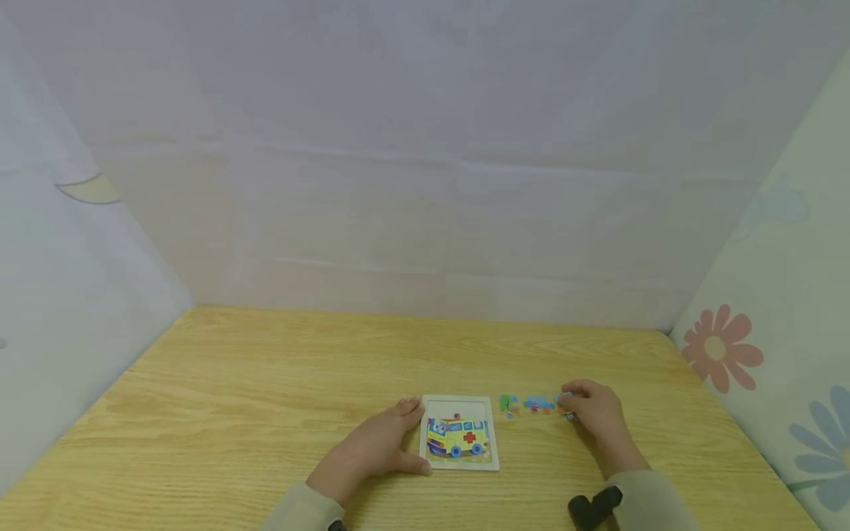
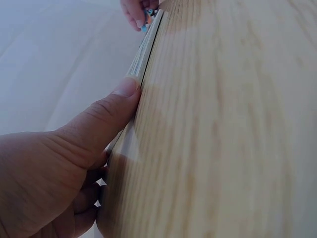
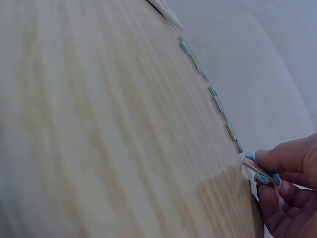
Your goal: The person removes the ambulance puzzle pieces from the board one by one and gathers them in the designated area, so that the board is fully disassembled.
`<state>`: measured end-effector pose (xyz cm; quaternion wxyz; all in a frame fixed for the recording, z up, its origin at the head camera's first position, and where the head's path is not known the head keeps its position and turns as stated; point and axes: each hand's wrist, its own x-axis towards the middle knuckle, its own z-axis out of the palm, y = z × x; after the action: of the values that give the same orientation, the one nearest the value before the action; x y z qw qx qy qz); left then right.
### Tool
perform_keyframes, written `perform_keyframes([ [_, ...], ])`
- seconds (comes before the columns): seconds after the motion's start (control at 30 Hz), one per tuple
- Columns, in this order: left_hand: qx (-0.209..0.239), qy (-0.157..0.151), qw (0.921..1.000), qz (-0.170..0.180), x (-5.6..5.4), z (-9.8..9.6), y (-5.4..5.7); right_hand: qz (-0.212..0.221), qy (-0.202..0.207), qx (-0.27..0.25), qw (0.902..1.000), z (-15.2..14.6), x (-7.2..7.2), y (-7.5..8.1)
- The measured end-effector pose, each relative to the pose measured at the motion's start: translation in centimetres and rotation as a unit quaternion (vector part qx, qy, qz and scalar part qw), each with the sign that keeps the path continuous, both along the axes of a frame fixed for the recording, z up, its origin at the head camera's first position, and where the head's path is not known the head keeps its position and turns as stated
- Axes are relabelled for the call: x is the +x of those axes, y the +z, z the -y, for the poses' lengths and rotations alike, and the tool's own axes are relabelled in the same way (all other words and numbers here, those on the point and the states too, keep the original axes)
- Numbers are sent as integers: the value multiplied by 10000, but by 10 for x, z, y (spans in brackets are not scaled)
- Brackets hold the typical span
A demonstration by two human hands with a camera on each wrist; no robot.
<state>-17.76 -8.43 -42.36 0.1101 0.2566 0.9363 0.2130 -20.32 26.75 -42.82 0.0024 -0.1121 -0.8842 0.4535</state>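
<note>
A square jigsaw puzzle tray with a pale frame lies on the table. Its lower part shows a yellow ambulance picture; the upper strip is bare. At its left side, my left hand holds the tray, thumb by the near corner and fingers toward the far corner. The left thumb presses along the tray's edge. Right of the tray, my right hand pinches a blue and orange puzzle piece between thumb and fingers, tilted at the table surface. Part of that piece is hidden by the fingers.
Two loose pieces lie in a row between tray and right hand: a green one and a blue one. The wooden table meets pale cloth walls at the back and both sides.
</note>
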Motion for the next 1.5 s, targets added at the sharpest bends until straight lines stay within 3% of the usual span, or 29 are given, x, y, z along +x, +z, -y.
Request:
perform_keyframes([
  [0.23,-16,1,10000,-28,0,0,-1,-42,233,957,9951,3,-1,5],
  [0.43,-34,-14,10000,-40,0,0,-3,-115,235,1226,9921,2,-2,1],
  [0.87,-19,-18,10000,-11,-1,0,-2,-83,11,710,9974,-1,1,3],
  [1.13,-25,19,10000,-21,-1,-1,-3,-92,0,479,9988,6,4,15],
  [1.5,-45,53,10000,20,-1,-2,-3,-417,187,-122,9989,25,10,29],
])
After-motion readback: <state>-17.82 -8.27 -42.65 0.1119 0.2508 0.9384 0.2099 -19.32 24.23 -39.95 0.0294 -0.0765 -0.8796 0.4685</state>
